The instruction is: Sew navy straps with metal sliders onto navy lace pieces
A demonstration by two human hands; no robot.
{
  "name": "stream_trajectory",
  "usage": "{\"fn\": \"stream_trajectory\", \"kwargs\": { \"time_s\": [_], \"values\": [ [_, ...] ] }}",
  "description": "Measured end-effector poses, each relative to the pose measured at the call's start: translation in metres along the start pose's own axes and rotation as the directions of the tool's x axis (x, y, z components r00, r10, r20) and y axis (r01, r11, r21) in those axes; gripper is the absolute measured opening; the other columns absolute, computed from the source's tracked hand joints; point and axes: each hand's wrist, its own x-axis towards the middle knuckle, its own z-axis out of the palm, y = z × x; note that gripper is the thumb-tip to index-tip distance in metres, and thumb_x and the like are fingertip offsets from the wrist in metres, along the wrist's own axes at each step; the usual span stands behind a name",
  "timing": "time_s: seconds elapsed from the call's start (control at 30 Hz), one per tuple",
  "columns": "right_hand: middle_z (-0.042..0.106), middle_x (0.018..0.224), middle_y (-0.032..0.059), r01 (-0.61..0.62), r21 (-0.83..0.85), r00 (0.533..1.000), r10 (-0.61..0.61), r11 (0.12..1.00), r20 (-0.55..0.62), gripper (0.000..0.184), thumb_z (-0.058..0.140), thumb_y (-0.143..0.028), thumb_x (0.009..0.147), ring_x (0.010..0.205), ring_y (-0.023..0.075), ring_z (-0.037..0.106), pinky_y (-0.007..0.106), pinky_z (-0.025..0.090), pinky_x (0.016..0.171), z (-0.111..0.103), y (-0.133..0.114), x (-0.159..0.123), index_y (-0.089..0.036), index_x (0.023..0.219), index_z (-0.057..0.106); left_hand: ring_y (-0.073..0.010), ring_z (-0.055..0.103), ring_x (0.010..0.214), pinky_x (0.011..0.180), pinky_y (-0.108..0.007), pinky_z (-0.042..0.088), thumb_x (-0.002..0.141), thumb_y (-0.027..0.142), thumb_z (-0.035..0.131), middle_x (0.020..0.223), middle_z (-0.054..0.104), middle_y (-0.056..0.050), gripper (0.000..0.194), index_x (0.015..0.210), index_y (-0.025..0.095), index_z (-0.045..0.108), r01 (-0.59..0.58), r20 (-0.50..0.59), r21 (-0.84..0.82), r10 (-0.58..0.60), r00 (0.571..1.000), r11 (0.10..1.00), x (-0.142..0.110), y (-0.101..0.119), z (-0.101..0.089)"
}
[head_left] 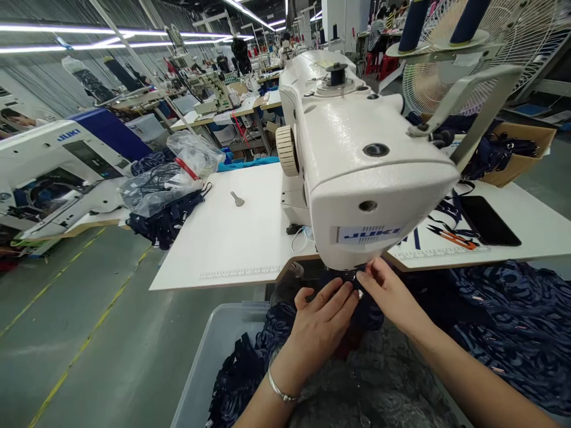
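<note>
Currently pressing the left hand (319, 324) down on a small navy piece (330, 278) beneath the sewing machine's head, leaving that grip open, with fingers extended side by side, and wearing a silver bracelet (281, 389) on the same wrist. Touching the same piece from the other side with the right hand (392, 297), bringing thumb and bent forefinger close together, but not showing clearly whether that grip is closed. Leaning over crinkled dark grey material (375, 380) below, beside a translucent tub (203, 356) holding navy fabric, and having a patterned navy heap (504, 321) off to the right. Facing the white JUKI sewing machine (370, 160) straight on, along with the white desk (250, 238) around it. Seeing orange-handled snips (459, 239) and a black phone (491, 221) on the right part, and a small grey metal tool (237, 199) lying alone on the left part. Looking past clear plastic bags (178, 172) above dark straps at the left edge, and past a cardboard box (526, 148) of navy items at the right, toward a large fan (446, 71) behind thread cones. Glimpsing red stools (388, 65), a seated person (378, 31) and more machines farther off, beneath bright ceiling lights (250, 12).
</note>
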Motion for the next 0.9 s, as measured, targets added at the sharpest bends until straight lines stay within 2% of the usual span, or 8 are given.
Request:
{"fn": "stream_trajectory", "kwargs": {
  "time_s": [0.2, 0.4, 0.53, 0.73, 0.8, 0.9],
  "values": [
    [0.042, 0.071, -0.0037, 0.067, -0.017, 0.997, -0.068, 0.998, -0.037, 0.023, 0.051, -0.045, 0.091, 0.065, 0.0145, 0.043, 0.026, 0.04, 0.063, -0.006, 0.006, 0.015, -0.023, 0.084, 0.049, -0.0174, 0.055, 0.123, 0.1, -0.037, 0.028, 0.095, 0.022, 0.055, 0.127, 0.066, -0.001, 0.031, 0.126, 0.024, 0.058, 0.031, -0.048, 0.029, -0.03, 0.998, 0.999, 0.005, 0.005, 0.002],
    [0.047, 0.071, -0.002, 0.096, -0.191, 0.995, -0.102, 0.977, -0.018, 0.02, 0.051, -0.04, 0.089, 0.076, 0.0189, 0.054, 0.03, 0.043, 0.073, -0.01, -0.004, 0.029, -0.023, 0.08, 0.05, -0.0181, 0.055, 0.123, 0.1, -0.037, 0.027, 0.095, 0.029, 0.056, 0.128, 0.065, -0.003, 0.031, 0.125, 0.022, 0.059, 0.078, -0.062, 0.081, -0.073, 0.995, 0.994, 0.011, 0.01, 0.005],
    [0.052, 0.071, -0.0009, 0.115, -0.284, 0.992, -0.126, 0.952, -0.023, 0.016, 0.053, -0.036, 0.084, 0.08, 0.0214, 0.057, 0.034, 0.044, 0.077, -0.01, -0.004, 0.036, -0.022, 0.077, 0.05, -0.0189, 0.057, 0.12, 0.097, -0.036, 0.029, 0.095, 0.028, 0.056, 0.121, 0.068, -0.004, 0.03, 0.124, 0.02, 0.06, 0.088, -0.067, 0.099, -0.082, 0.994, 0.991, 0.013, 0.011, 0.005],
    [0.051, 0.069, -0.0014, 0.107, -0.278, 0.992, -0.119, 0.955, -0.029, 0.016, 0.053, -0.036, 0.084, 0.075, 0.0194, 0.055, 0.032, 0.045, 0.073, -0.011, -0.007, 0.035, -0.022, 0.077, 0.051, -0.0192, 0.057, 0.121, 0.098, -0.037, 0.028, 0.095, 0.026, 0.055, 0.12, 0.068, -0.004, 0.03, 0.124, 0.022, 0.06, 0.09, -0.055, 0.077, -0.086, 0.995, 0.993, 0.014, 0.009, 0.004],
    [0.048, 0.069, -0.002, 0.1, -0.246, 0.995, -0.102, 0.964, 0.005, 0.02, 0.05, -0.04, 0.088, 0.07, 0.0172, 0.051, 0.03, 0.044, 0.069, -0.016, -0.01, 0.029, -0.022, 0.079, 0.051, -0.019, 0.057, 0.12, 0.098, -0.036, 0.029, 0.095, 0.025, 0.056, 0.119, 0.068, -0.003, 0.03, 0.125, 0.023, 0.059, 0.09, -0.061, 0.061, -0.086, 0.994, 0.994, 0.012, 0.009, 0.004],
    [0.044, 0.07, -0.003, 0.09, -0.234, 0.988, -0.057, 0.968, 0.146, 0.027, 0.049, -0.046, 0.092, 0.066, 0.0144, 0.045, 0.026, 0.04, 0.061, -0.026, -0.013, 0.014, -0.022, 0.079, 0.049, -0.0185, 0.058, 0.12, 0.098, -0.035, 0.03, 0.094, 0.023, 0.056, 0.117, 0.069, -0.002, 0.032, 0.126, 0.025, 0.059, 0.061, -0.042, 0.033, -0.06, 0.997, 0.998, 0.008, 0.01, 0.003]
  ]
}}
